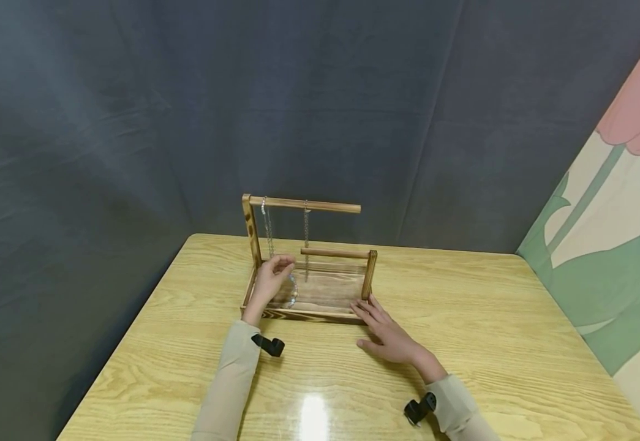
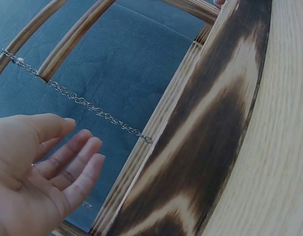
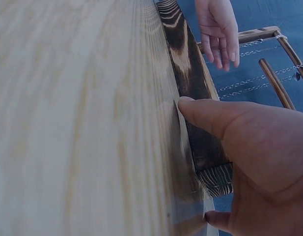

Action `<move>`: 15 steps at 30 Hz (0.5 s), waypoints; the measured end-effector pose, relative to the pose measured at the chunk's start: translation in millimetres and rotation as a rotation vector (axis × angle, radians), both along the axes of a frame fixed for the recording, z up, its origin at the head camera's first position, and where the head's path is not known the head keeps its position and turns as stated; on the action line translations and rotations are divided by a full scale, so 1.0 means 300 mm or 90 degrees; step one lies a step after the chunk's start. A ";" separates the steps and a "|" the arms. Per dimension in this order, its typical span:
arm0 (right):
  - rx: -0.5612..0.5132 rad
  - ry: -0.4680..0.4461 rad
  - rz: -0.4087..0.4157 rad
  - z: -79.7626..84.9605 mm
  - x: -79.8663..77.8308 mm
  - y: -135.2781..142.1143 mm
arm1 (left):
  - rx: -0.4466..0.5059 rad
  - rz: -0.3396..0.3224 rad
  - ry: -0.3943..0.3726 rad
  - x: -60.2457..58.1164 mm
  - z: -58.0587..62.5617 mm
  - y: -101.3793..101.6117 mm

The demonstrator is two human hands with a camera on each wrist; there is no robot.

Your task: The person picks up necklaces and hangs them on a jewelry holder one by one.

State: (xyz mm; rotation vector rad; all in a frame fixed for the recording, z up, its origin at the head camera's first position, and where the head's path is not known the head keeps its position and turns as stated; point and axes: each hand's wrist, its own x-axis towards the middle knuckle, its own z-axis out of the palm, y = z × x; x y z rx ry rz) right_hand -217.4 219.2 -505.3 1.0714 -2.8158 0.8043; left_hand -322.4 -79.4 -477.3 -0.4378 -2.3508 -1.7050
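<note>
A wooden jewelry stand [image 1: 331,316] with a scorched grain has a tray base and two crossbars. From its tall bar [image 1: 331,206] hang two silver chain necklaces, one near the left post [image 1: 252,236] and another chain [image 1: 306,229] near the middle. My left hand [image 1: 272,280] hovers over the tray's left side, its fingers loosely bent, with nothing visible between them in either wrist view. Below those fingers, a pale beaded strand [image 1: 293,291] lies curved in the tray. My right hand [image 1: 388,337] touches the tray's front right corner with extended fingers.
The stand sits on a light wood-grain table [image 1: 496,318]. A dark curtain [image 1: 320,110] hangs behind it, and a wall with painted flowers [image 1: 617,257] rises at right. The short crossbar [image 1: 336,252] juts leftward from the right post [image 1: 370,275].
</note>
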 end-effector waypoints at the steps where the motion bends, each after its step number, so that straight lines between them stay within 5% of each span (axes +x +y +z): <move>1: -0.001 0.002 0.001 0.001 0.000 0.000 | -0.009 -0.001 -0.004 0.001 0.000 -0.001; 15: 0.000 0.000 -0.001 0.004 0.001 -0.002 | -0.091 0.003 -0.055 0.010 -0.007 -0.017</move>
